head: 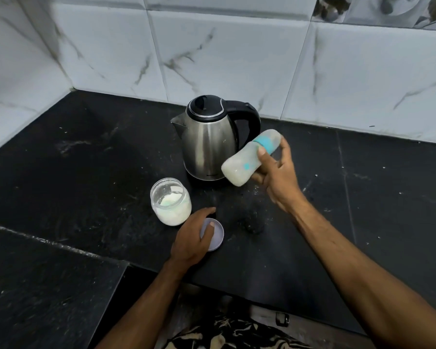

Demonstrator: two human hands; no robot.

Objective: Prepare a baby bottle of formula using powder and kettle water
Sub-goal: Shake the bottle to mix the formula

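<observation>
Here, right of centre in the frame, your right hand (275,170) grips the baby bottle (249,159) with fingers and thumb curled round it near the teal collar (263,144). The bottle is lifted off the counter and tilted, base down toward the left, cap end toward the upper right, in front of the steel kettle (207,139). Milky liquid fills its lower part and the cap is on, so the step in hand is judged to be mixing, with powder and water already in.

Below centre, your left hand (194,238) rests on the pale jar lid (215,238), which lies flat on the black countertop (86,159), fingers curled over its near edge. Whether they have actually closed on the lid cannot be told. Just to the upper left of it stands the open powder jar (170,201), partly filled.

The next move probably calls for a firm hold on the bottle while you blend it, then lifting the lid and seating it squarely on the jar mouth.

Hard to make out: the bottle is blurred, so its markings and fill level are unreadable; the teat is hidden under the cap. No scoop can be picked out, and the kettle's water level is unseen.
</observation>
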